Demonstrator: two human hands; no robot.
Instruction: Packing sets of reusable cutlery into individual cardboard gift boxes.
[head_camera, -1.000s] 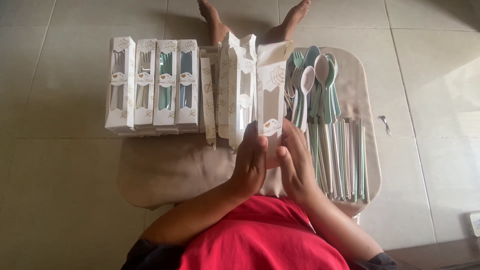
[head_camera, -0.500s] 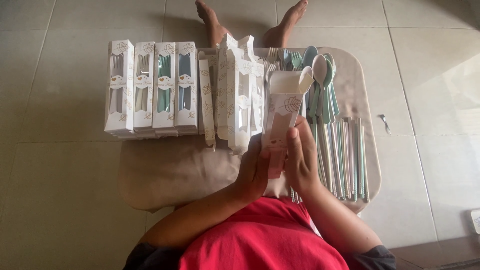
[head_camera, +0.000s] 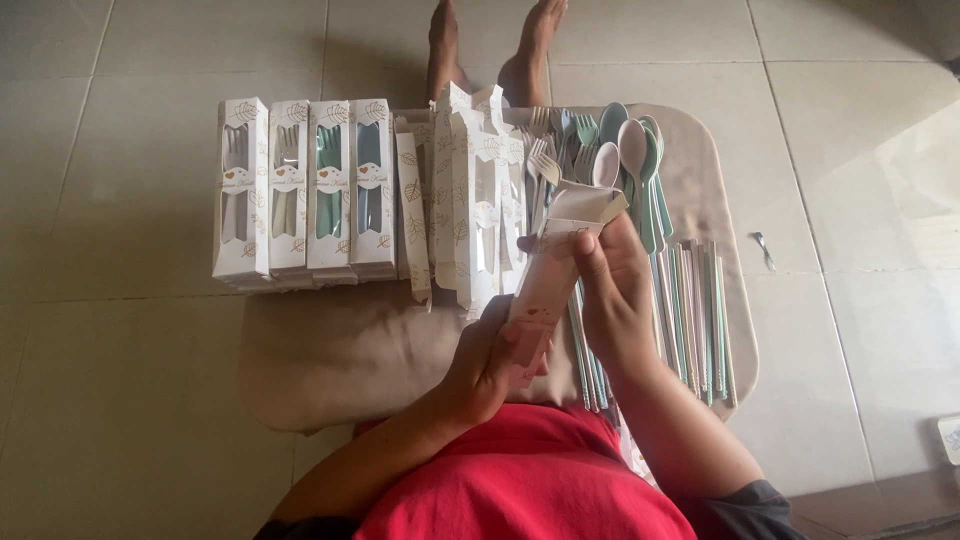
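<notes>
Between the two hands, a slim white carton (head_camera: 553, 275) printed with leaf shapes stands tilted, its upper end leaning away from the person and its top flap folded open. At its lower end the left hand (head_camera: 487, 358) is curled closed around it, fingers wrapped over the near face. Higher up, the right hand (head_camera: 610, 290) clasps the carton from the right, thumb across the front and fingers closed behind, just under the open mouth. Beyond the right hand's fingertips lies a heap of pastel spoons (head_camera: 634, 160) and forks (head_camera: 560, 140) in pale blue, green and pink, and to the right of that wrist a row of long thin chopsticks (head_camera: 695, 310) in the same colours lies side by side. To the left of the carton, just past the left hand's knuckles, empty cartons (head_camera: 470, 200) stand upright in a loose cluster. Further left, well apart from both hands, four filled window boxes (head_camera: 305, 195) lie flat in a neat row, touching one another. All of this rests on a beige cushioned stool (head_camera: 330, 350) set on a tiled floor (head_camera: 110, 400).
</notes>
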